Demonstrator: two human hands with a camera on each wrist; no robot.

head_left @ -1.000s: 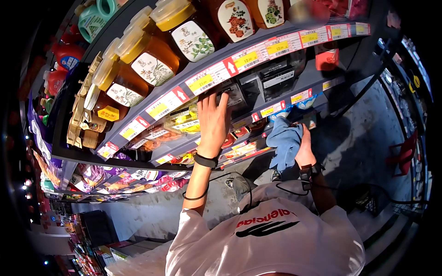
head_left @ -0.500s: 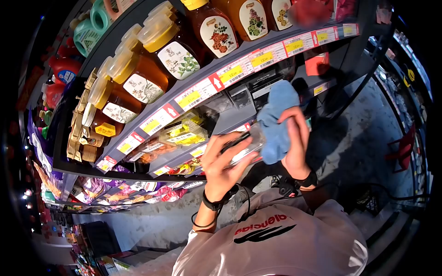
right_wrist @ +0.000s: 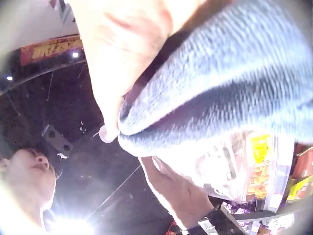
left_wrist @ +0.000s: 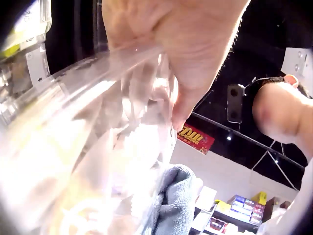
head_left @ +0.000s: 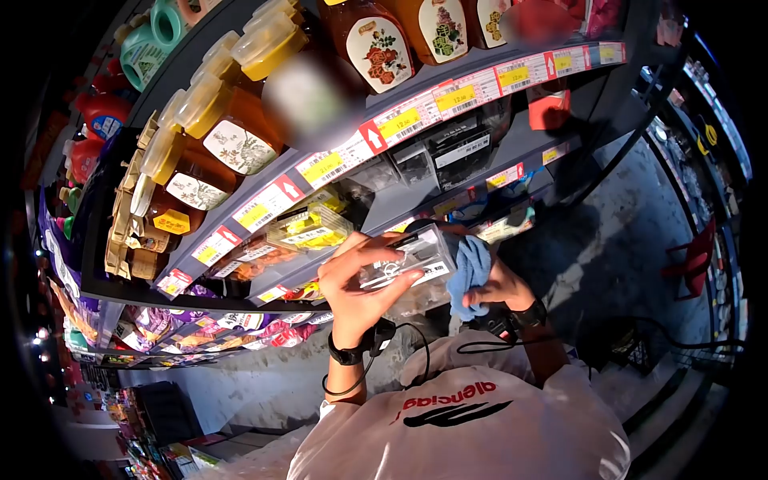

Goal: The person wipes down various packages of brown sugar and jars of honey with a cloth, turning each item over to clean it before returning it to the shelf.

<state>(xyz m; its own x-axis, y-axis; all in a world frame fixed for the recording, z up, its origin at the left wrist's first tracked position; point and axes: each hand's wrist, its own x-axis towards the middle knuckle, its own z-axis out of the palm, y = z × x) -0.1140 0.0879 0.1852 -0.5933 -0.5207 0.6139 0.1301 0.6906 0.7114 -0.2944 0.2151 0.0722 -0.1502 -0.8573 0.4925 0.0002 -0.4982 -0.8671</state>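
Lower now, blue cloth (head_left: 470, 276) pinched in the right hand (head_left: 504, 286) meets the clear box (head_left: 432, 250) the part-curled left hand (head_left: 356, 280) grips, off the shelf (head_left: 400, 198) edge; probably light, stiff, slippery: I'd hold its sides.

Out from the upper shelf's front edge (head_left: 290, 190), lined with amber jars (head_left: 242, 146), the left hand (head_left: 354, 282) grips a clear box (head_left: 430, 250) and the right hand (head_left: 504, 286) holds a blue cloth (head_left: 466, 278) against it.
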